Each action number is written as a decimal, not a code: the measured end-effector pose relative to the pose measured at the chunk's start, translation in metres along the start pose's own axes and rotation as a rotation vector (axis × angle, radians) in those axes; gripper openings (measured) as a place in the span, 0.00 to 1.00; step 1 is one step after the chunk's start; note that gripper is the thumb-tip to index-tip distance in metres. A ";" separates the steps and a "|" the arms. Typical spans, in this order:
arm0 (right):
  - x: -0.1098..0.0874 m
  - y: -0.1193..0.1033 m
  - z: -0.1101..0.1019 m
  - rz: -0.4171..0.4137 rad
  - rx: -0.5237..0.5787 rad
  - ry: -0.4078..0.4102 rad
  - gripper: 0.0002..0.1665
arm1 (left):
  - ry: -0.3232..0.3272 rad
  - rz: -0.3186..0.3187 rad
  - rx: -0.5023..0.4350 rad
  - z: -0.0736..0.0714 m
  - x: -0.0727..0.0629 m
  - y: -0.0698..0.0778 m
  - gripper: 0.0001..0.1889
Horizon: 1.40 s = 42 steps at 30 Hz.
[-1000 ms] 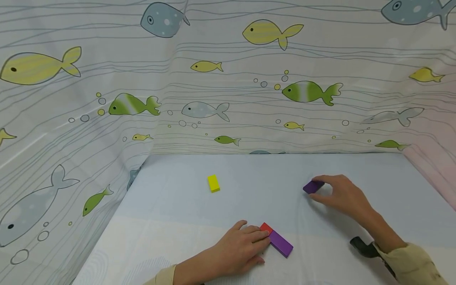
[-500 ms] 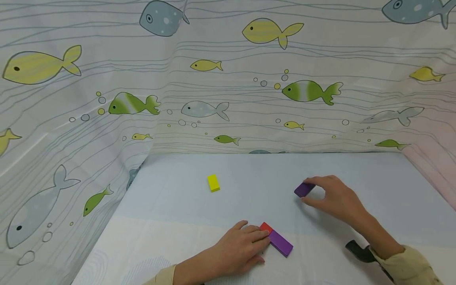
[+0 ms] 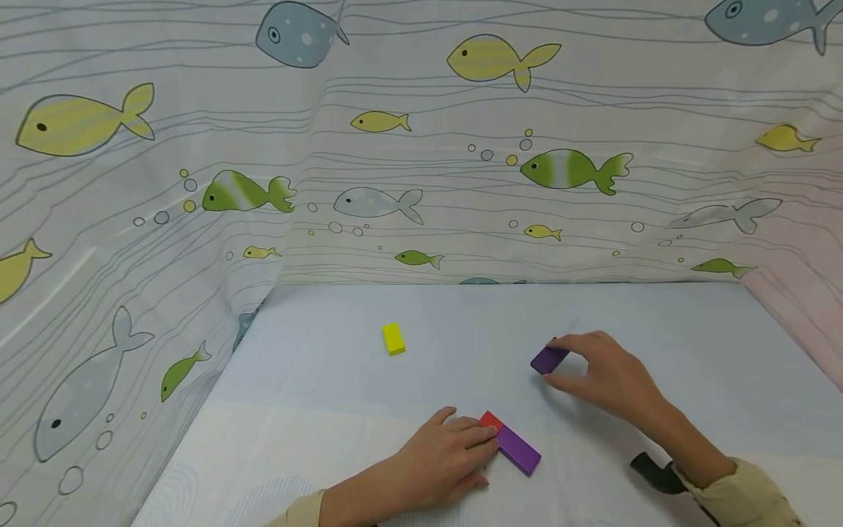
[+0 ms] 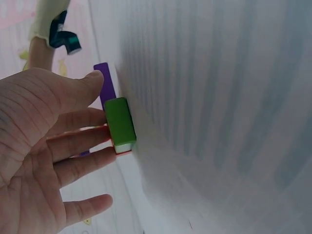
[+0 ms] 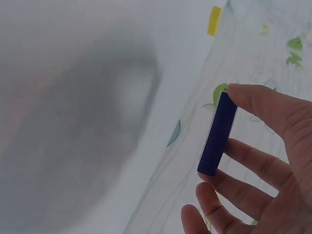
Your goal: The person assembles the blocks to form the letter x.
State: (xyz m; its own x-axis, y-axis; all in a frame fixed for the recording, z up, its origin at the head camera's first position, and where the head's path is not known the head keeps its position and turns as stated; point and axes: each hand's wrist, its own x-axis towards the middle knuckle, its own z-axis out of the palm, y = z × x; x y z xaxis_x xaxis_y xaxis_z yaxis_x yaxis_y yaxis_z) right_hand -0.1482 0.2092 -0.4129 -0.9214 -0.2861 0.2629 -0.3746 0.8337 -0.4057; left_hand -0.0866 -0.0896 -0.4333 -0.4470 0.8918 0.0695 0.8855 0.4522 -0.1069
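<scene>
My right hand pinches a dark purple rectangular block between thumb and fingertips, held above the table. In the right wrist view the same purple block shows its narrow side. My left hand lies low at the near middle, fingers spread and mostly straight, fingertips at a red block. Another purple block adjoins the red one, slanting to the lower right. The left wrist view shows a green block beside these, by the fingertips; the hand hides it in the head view.
A yellow block lies alone toward the back left of the white-blue tabletop. A fish-patterned curtain stands behind and along the left. A black strap hangs at the right wrist.
My right hand has carried the purple block leftward and slightly nearer, toward the blocks by the left hand. The left hand and the blocks on the table have stayed put.
</scene>
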 end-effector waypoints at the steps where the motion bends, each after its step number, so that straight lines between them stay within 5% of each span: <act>1: 0.000 -0.001 0.001 0.002 -0.002 -0.002 0.30 | 0.000 0.000 -0.001 0.000 0.000 0.000 0.25; 42: -0.013 -0.038 0.036 -0.064 0.014 -0.064 0.29 | 0.006 0.001 0.025 -0.003 0.002 0.002 0.25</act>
State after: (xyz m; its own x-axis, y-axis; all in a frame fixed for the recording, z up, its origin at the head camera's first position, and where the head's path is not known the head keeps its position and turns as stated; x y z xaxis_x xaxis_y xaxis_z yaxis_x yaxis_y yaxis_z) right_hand -0.1257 0.1644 -0.4321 -0.9001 -0.3685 0.2323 -0.4339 0.8064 -0.4018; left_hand -0.0855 -0.0870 -0.4307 -0.4451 0.8922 0.0758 0.8825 0.4515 -0.1317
